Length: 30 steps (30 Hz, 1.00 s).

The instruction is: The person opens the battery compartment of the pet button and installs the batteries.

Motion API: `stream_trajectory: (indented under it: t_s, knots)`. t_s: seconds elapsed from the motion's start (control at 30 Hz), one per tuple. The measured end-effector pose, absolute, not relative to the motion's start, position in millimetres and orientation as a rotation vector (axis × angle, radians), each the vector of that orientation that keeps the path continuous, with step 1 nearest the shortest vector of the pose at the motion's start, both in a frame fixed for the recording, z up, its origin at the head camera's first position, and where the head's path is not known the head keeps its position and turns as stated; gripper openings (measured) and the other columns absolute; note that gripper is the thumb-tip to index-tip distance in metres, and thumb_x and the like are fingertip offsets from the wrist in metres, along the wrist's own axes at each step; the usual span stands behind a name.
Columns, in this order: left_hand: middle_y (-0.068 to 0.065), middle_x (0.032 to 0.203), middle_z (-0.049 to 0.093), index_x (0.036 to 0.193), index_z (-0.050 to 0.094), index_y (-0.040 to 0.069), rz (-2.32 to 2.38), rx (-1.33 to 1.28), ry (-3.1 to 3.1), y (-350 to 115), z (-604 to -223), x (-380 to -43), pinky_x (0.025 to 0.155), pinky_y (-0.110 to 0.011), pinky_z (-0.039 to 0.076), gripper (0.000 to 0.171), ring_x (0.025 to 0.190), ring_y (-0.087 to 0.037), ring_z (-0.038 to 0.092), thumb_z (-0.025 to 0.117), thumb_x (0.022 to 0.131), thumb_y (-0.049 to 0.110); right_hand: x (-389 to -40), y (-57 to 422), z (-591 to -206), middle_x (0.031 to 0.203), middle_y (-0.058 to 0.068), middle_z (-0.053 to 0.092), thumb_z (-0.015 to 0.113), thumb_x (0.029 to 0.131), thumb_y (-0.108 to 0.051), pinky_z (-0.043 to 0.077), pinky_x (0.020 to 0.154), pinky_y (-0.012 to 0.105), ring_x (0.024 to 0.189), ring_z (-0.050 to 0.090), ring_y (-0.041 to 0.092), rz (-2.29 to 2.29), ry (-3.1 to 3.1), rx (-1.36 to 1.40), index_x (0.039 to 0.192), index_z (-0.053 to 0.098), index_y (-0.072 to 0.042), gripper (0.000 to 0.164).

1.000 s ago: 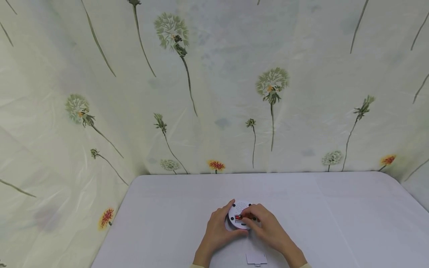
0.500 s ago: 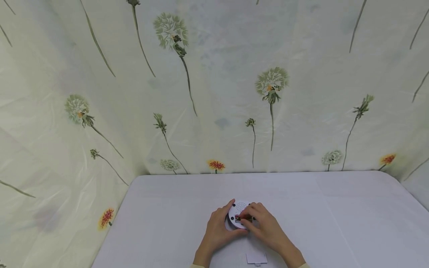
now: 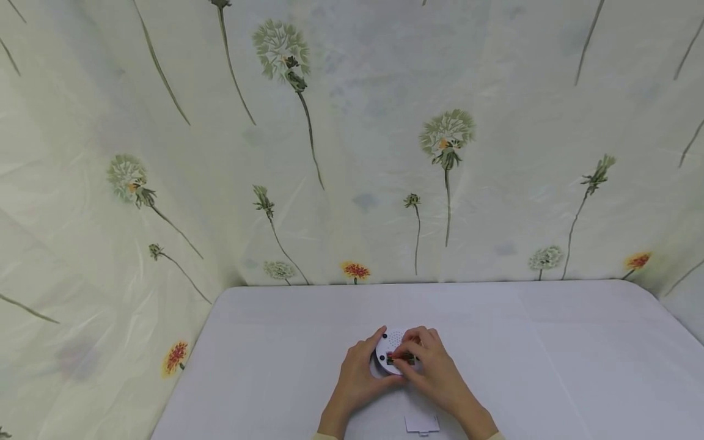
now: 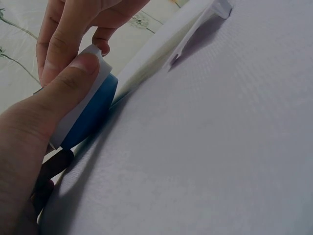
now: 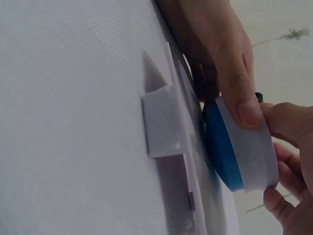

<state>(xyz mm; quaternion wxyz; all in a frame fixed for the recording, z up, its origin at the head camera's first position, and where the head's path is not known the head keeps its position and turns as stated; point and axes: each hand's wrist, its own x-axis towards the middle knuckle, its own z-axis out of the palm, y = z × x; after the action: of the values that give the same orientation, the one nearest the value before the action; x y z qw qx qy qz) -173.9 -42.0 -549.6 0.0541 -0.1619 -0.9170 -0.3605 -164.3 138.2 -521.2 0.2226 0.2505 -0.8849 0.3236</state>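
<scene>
A round white device lies with its underside up on the table, showing speaker holes, dark feet and an uncovered battery compartment. Its lower side is blue in the right wrist view. My left hand grips it from the left, thumb along the white rim and fingers round the far side. With thumb and forefinger, my right hand pinches a small battery at the compartment; the fingers hide most of it. The other right fingers bend above the device.
A thin white battery cover with a small tab lies on the white-covered table, nearer the person than the device. Behind the table hangs a flower-printed curtain.
The right fingers have shifted a little at the compartment and their knuckles are slightly higher. The red part of the battery shows less than a second ago. The left hand keeps its grip.
</scene>
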Motion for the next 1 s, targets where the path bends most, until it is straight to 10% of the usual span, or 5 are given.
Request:
stream_trajectory:
  t_s: [0.27, 0.5, 1.0]
  knots:
    - [0.007, 0.129, 0.059, 0.145, 0.035, 0.033, -1.101, -0.485, -2.799, -42.2, -549.5, -174.6, 0.088, -0.034, 0.044, 0.097, 0.105, -0.011, 0.052, 0.064, 0.063, 0.076, -165.4, 137.1, -523.9, 0.115, 0.001, 0.052, 0.076, 0.08, -0.023, 0.038, 0.086, 0.034, 0.107, 0.04, 0.014, 1.048, -2.489, 0.559, 0.102, 0.064, -0.023, 0.025]
    - [0.004, 0.121, 0.063, 0.144, 0.039, 0.031, -1.068, -0.517, -2.729, -41.5, -552.0, -175.2, 0.085, -0.033, 0.045, 0.092, 0.101, -0.011, 0.055, 0.073, 0.066, 0.066, -164.0, 127.0, -529.2, 0.142, 0.007, 0.034, 0.068, 0.083, -0.047, 0.035, 0.1, 0.05, 0.125, 0.042, 0.025, 1.474, -2.645, 0.229, 0.145, 0.03, -0.021, 0.078]
    - [0.003, 0.122, 0.064, 0.142, 0.042, 0.026, -0.976, -0.537, -2.678, -38.4, -554.4, -173.6, 0.09, -0.037, 0.046, 0.088, 0.104, -0.013, 0.059, 0.077, 0.067, 0.056, -163.6, 119.1, -531.5, 0.139, 0.006, 0.038, 0.074, 0.079, -0.039, 0.036, 0.099, 0.046, 0.119, 0.045, 0.023, 1.538, -2.617, 0.157, 0.141, 0.038, -0.019, 0.075]
